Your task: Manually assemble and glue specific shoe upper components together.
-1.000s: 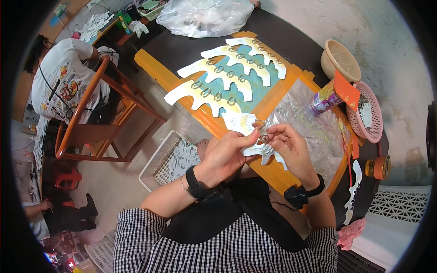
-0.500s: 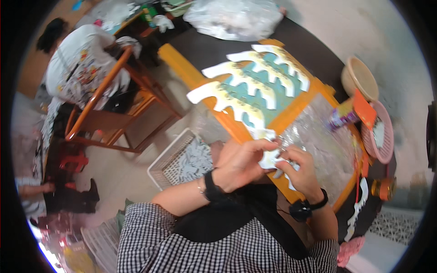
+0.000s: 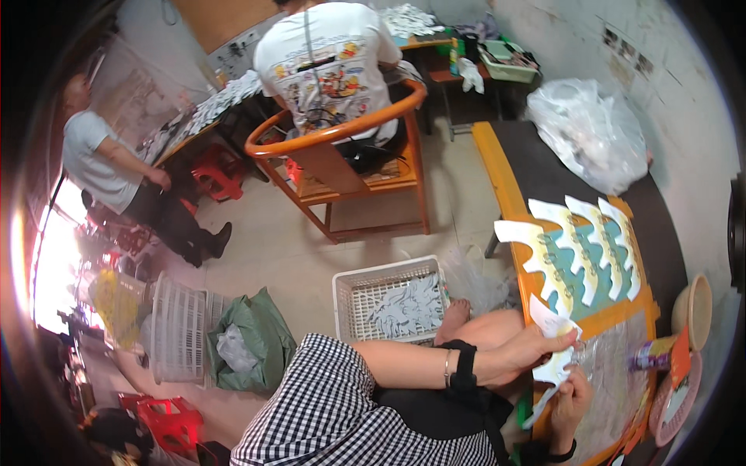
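Between my hands is a white cut-out piece [image 3: 551, 371] with a wavy, scalloped edge and a yellowish patch. My left hand [image 3: 522, 351] pinches its upper middle between thumb and fingers. My right hand [image 3: 573, 394] is closed at its right edge, lower down, with the fingertips partly hidden. The piece hangs slantwise over the near left edge of the work table. Beyond my hands, several similar white and yellow scalloped pieces [image 3: 542, 260] lie side by side on a green board [image 3: 565, 268] framed by orange-yellow tape.
A clear plastic sheet [image 3: 610, 388] covers the near table. At right stand a printed can [image 3: 651, 355], a beige bowl [image 3: 691, 311] and a pink basket [image 3: 678, 419]. A white crate [image 3: 347, 307] of cut-outs sits on the floor. One person sits in a wooden chair [image 3: 338, 167]; another stands at left.
The view has swung left, bringing the standing person and floor containers into sight. Both hands still hold the piece, now showing more of its length above and below my fingers.
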